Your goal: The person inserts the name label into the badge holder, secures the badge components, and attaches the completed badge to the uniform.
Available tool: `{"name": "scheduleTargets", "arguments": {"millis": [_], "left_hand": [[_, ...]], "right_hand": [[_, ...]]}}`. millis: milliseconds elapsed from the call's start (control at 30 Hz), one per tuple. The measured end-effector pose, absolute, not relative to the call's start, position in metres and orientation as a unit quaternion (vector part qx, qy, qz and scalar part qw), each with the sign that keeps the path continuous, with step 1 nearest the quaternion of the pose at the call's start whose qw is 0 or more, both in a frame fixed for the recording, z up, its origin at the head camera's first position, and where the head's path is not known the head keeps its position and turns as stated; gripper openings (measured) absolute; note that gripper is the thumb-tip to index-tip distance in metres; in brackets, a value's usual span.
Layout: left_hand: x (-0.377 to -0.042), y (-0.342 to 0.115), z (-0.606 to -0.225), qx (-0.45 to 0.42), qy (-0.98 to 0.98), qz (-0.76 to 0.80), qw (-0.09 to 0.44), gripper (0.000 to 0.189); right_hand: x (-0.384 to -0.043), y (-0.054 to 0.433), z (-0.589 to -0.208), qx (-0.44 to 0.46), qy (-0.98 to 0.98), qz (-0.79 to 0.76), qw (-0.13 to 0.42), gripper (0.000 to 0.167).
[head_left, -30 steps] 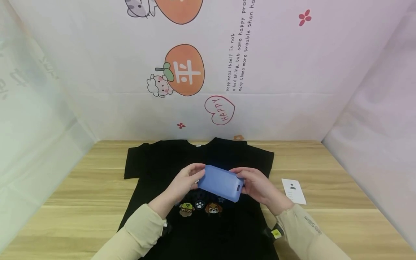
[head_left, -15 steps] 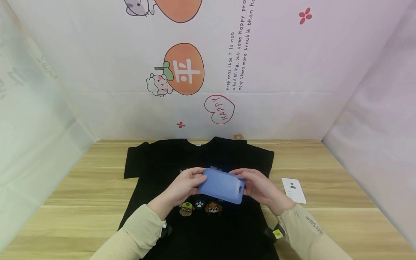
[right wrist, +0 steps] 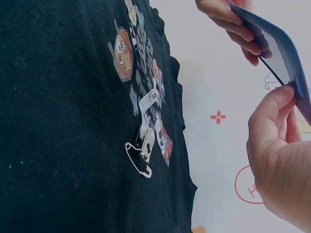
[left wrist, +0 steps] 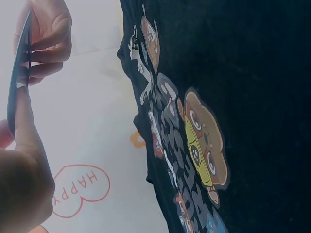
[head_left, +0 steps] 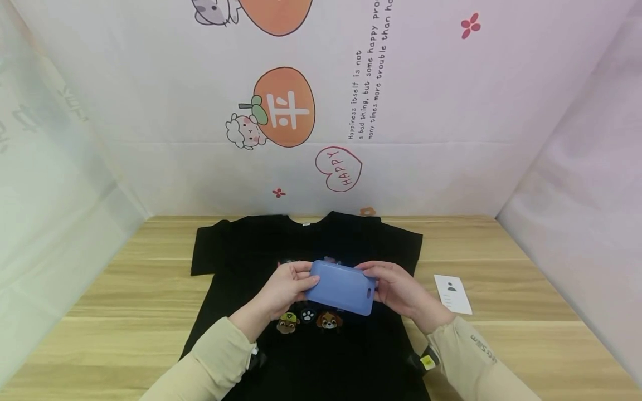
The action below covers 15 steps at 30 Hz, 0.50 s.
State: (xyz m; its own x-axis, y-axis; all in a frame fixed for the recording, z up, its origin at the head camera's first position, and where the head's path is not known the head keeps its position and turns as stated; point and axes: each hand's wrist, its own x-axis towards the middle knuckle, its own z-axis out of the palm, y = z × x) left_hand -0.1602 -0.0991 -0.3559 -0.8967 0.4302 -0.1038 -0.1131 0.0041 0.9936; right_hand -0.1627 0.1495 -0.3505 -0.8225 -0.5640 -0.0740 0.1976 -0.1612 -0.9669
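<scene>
Both hands hold a blue badge holder (head_left: pixel 340 287) above a black T-shirt (head_left: pixel 341 367). My left hand (head_left: pixel 287 285) pinches its left end, thumb on the upper face. At the slotted right end, my right hand (head_left: pixel 398 287) grips the edge between thumb and fingers. In the right wrist view the holder (right wrist: pixel 286 53) appears nearly edge-on, with fingers on its underside. A badge clip (right wrist: pixel 148 141) with a white strap and an open safety pin (right wrist: pixel 137 160) lies on the shirt's cartoon print; the hands and holder mostly hide it in the head view.
A white card (head_left: pixel 453 295) with a person icon lies on the wooden table (head_left: pixel 526 334), right of the shirt. Printed white cloth (head_left: pixel 416 111) rises behind the table and along both sides.
The badge holder has come slightly lower and nearer to me, with both hands still on it. The shirt and white card have stayed in place.
</scene>
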Motion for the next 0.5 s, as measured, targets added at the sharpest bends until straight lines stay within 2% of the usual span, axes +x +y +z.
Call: {"name": "scheduleTargets", "arguments": {"millis": [500], "left_hand": [[-0.1577, -0.0949, -0.3566, 0.088, 0.706, 0.688, 0.144, 0.035]], "right_hand": [[-0.1621, 0.1505, -0.3521, -0.154, 0.58, -0.76, 0.249, 0.031]]}}
